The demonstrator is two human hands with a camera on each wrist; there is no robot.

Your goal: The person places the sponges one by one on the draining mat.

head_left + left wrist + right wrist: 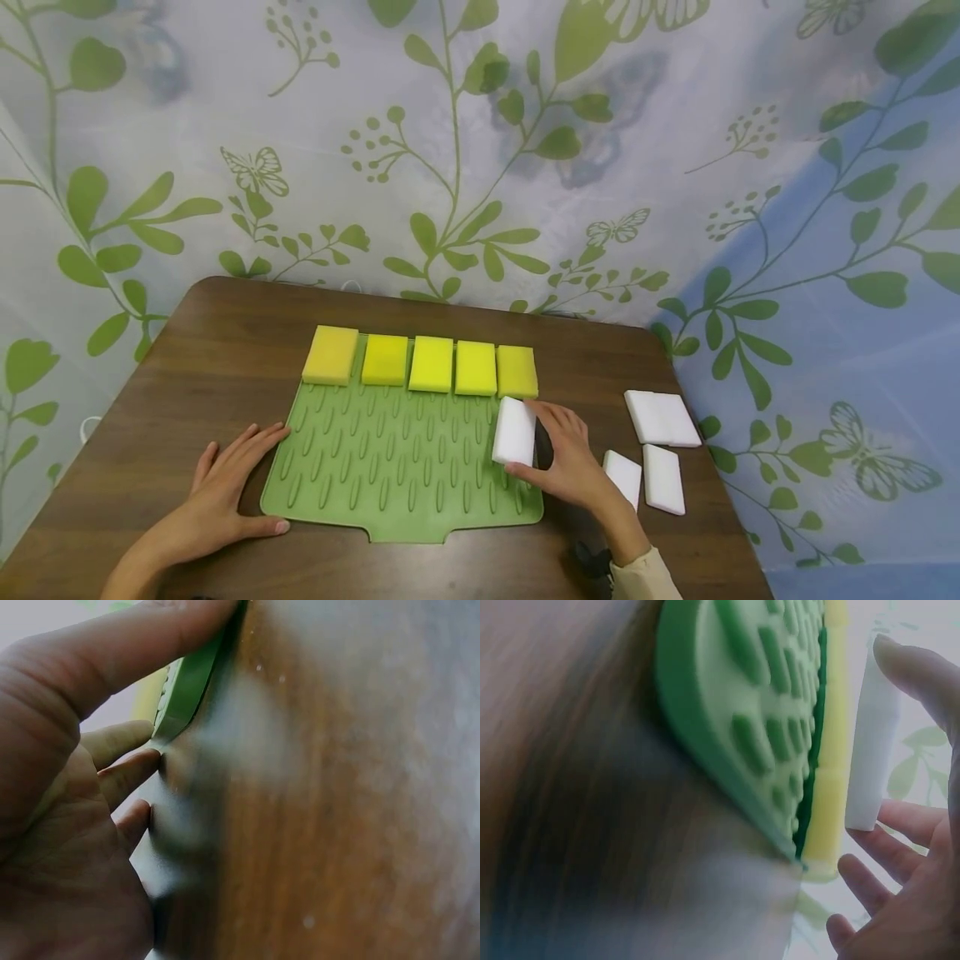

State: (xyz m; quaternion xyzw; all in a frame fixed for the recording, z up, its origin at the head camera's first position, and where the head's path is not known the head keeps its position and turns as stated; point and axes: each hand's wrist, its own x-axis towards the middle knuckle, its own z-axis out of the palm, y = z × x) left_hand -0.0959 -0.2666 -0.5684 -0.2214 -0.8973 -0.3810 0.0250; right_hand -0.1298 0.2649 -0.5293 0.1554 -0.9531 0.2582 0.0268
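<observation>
A green ridged mat (pixel 405 515) lies on the wooden table, with a row of several yellow sponges (pixel 431 364) along its far edge. Above the mat's right side, my right hand (pixel 564 454) pinches a white sponge (pixel 514 432) between thumb and fingers. The right wrist view shows that white sponge (pixel 873 742) raised over the mat, gripped by its ends. My left hand (pixel 217 496) rests at the mat's left edge, fingers spread and fairly straight. In the left wrist view its fingertips reach the green mat (pixel 191 682) at the table surface.
Several more white sponges (pixel 663 418) lie on the table's right side, one partly behind my right wrist. A dark object (pixel 592 558) sits by the right forearm. Behind the wooden table (pixel 247 333) hangs a leaf-patterned curtain (pixel 420 167).
</observation>
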